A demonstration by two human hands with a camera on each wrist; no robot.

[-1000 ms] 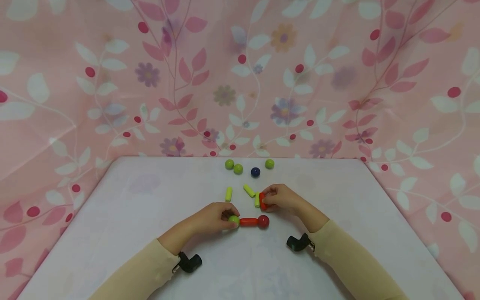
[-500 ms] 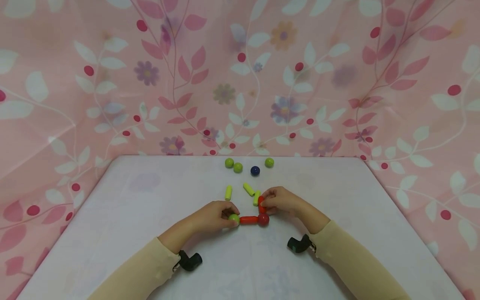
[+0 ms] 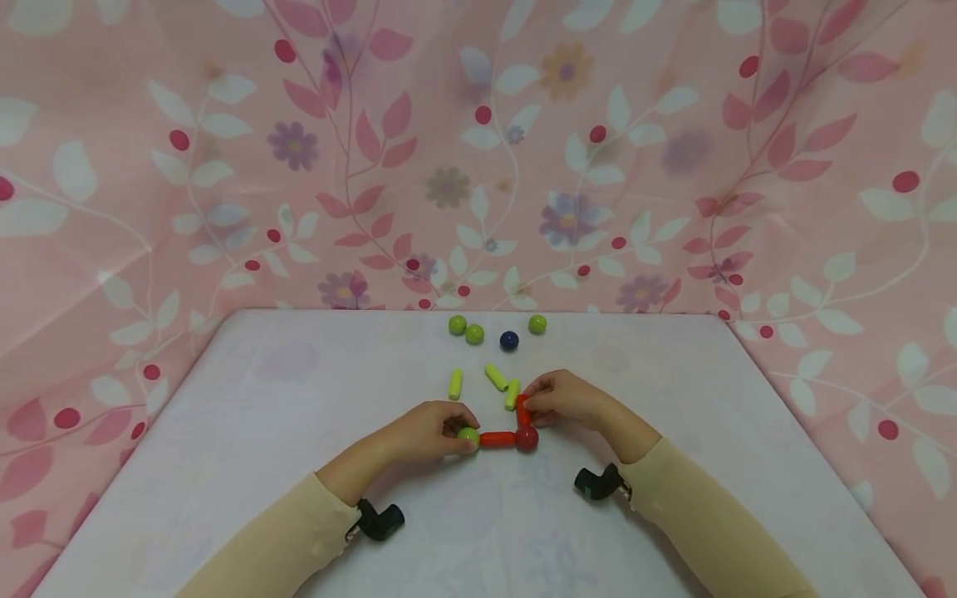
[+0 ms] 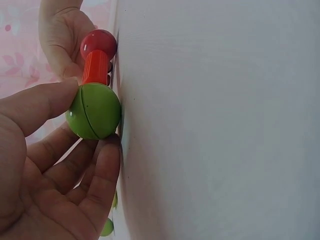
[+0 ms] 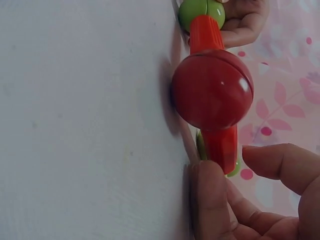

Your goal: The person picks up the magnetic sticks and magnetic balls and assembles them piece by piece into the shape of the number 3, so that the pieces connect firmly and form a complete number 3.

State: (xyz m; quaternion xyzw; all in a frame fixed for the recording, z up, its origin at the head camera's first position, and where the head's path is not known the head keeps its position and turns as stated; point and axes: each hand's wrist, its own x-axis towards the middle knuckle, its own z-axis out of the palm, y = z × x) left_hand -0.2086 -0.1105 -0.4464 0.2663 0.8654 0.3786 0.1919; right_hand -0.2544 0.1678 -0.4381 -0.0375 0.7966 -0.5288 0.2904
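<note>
Between thumb and fingers, my left hand (image 3: 429,432) pinches a green ball (image 4: 94,111) at one end of a joined piece. A red rod (image 3: 498,440) runs from this ball to a red ball (image 3: 527,438). Pointing away from the red ball is a second red rod (image 5: 221,149), its near end touching the ball. My right hand (image 3: 562,397) is around that rod's far end. In the right wrist view a fingertip (image 5: 210,185) covers the rod's end, while a small gap shows between thumb and rod.
Beyond the hands lie a yellow-green rod (image 3: 455,384), another yellow-green rod (image 3: 496,378) and a third yellow-green rod (image 3: 512,394) close to the second red rod. Green balls (image 3: 474,335) and a dark blue ball (image 3: 509,340) sit near the white table's (image 3: 299,357) back edge, before a floral cloth.
My right hand has brought the second red rod toward me until it meets the red ball, then its thumb has eased off. The left hand has kept its pinch on the green ball.
</note>
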